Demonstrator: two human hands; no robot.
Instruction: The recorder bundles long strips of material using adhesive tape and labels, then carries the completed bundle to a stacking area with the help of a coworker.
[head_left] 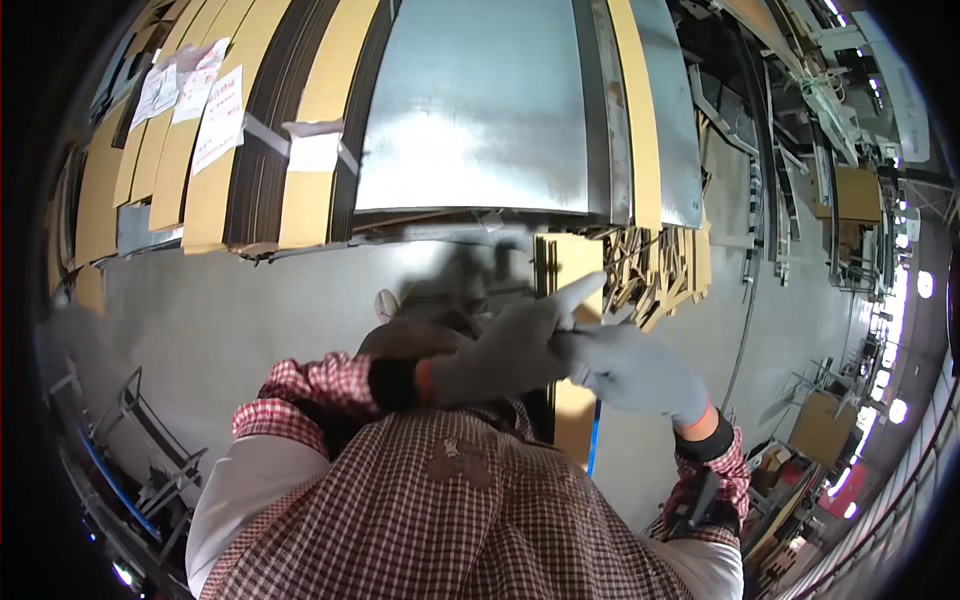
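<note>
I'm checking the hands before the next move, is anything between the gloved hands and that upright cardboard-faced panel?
Nothing visible. The left hand and right hand, both gloved, meet right at the panel, with the left fingertip on its edge. Whether either hand grips it cannot be told.

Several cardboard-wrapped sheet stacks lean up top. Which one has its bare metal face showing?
The wide central stack: its front is bare, shiny grey metal. The stacks to its left show brown cardboard, some with white paper labels taped on.
</note>
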